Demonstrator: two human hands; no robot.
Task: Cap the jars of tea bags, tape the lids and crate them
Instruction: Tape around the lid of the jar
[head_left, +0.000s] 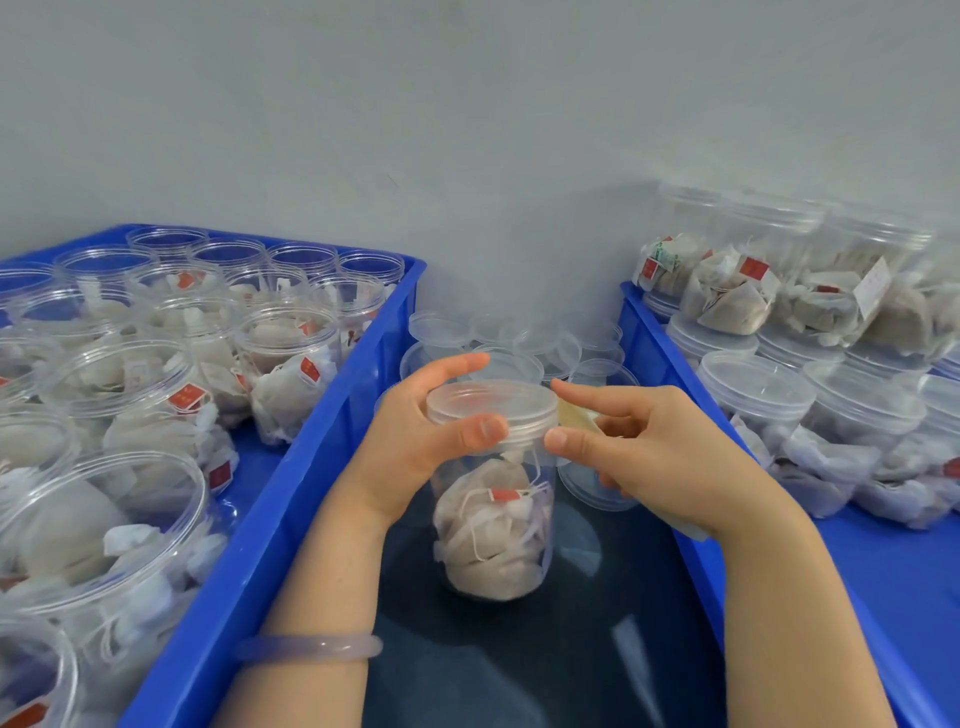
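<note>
Jar of tea bags (493, 525): upright on the dark surface (519, 670), dead centre, between the two blue crates. Clear plastic, filled with pale bags, one red tag showing against the wall. Lid (491, 408) is seated on top.

My left hand (415, 431) grips the lid, thumb across the front of the skirt and fingers curled round the back. Pale bangle (311, 647) on that wrist.

My right hand (639, 452) is at the lid's right edge: thumb tip pressed to the skirt, forefinger straight out just above the rim, other fingers curled. A yellowish strip (576, 415) sits between lid and fingers — tape, most likely, though I cannot tell whether the curled fingers hold it.

Left crate (311, 467): open jars (285, 353) with tea bags, no lids on. Right crate (670, 364): capped jars (753, 389), stacked, some on their sides. Loose lids (441, 327) are heaped behind the jar, by the grey wall.
</note>
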